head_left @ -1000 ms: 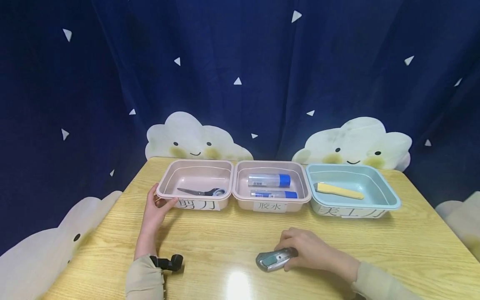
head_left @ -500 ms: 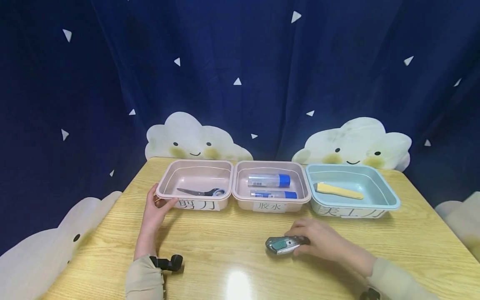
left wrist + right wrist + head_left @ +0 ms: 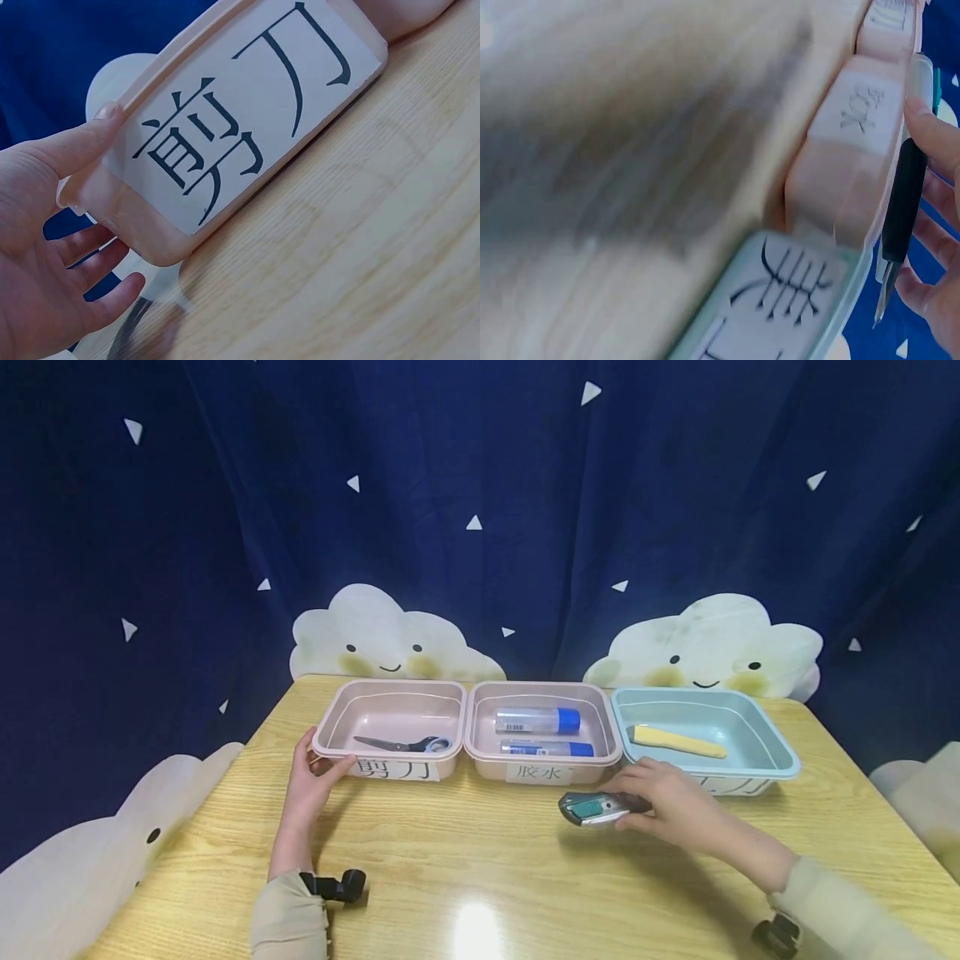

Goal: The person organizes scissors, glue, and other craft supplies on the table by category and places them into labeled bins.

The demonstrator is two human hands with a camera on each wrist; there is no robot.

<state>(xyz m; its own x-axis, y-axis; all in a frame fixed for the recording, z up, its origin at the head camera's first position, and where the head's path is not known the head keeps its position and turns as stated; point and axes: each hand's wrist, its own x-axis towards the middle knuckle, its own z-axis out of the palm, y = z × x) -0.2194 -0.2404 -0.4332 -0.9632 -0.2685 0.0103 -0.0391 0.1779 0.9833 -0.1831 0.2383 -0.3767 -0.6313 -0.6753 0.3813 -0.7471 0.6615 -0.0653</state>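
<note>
My right hand (image 3: pixel 671 800) grips a green and grey utility knife (image 3: pixel 596 807) in front of the bins, close to the blue bin's near left corner. In the right wrist view the utility knife (image 3: pixel 904 199) shows a dark side and a thin metal tip. My left hand (image 3: pixel 307 789) holds the near left corner of the left pink bin (image 3: pixel 397 687). Its thumb lies on the rim in the left wrist view, its other fingers (image 3: pixel 97 259) around the side. Inside that bin lie scissors (image 3: pixel 405 744) with dark blades.
The middle pink bin (image 3: pixel 540 687) holds two glue sticks with blue caps (image 3: pixel 567 720). A yellow-handled cutter (image 3: pixel 675 741) lies in the blue bin (image 3: pixel 772 735) on the right. All three bins bear paper labels and stand side by side on the wooden table (image 3: pixel 420 860), before a dark blue curtain.
My right hand has carried the utility knife away from me and to the right, from the table's front middle toward the blue bin. My left hand has stayed on the left pink bin.
</note>
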